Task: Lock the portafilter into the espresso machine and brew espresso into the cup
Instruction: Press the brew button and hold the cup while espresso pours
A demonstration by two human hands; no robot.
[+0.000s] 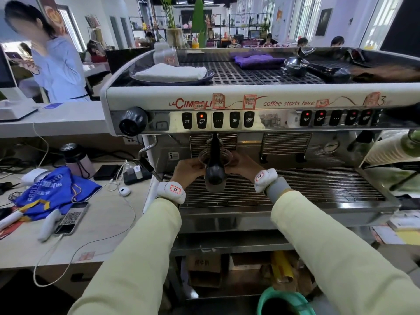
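The portafilter's black handle [215, 162] points toward me from the left group head of the espresso machine [227, 102]. Under it a clear plastic cup [223, 156] holds dark liquid. My left hand [188, 169] wraps the cup's left side and my right hand [244, 164] wraps its right side, just above the drip grate [318, 185]. The handle hides the cup's middle. A red light glows on the second button [201, 120] of the left button row.
A steam wand [145, 155] hangs left of the cup. A folded white towel on a plate [170, 73], a purple cloth [256, 60] and a metal pitcher [294, 64] sit on top of the machine. Cables, a phone [69, 220] and a blue cloth [54, 192] cover the left counter. A green bucket [286, 301] is below.
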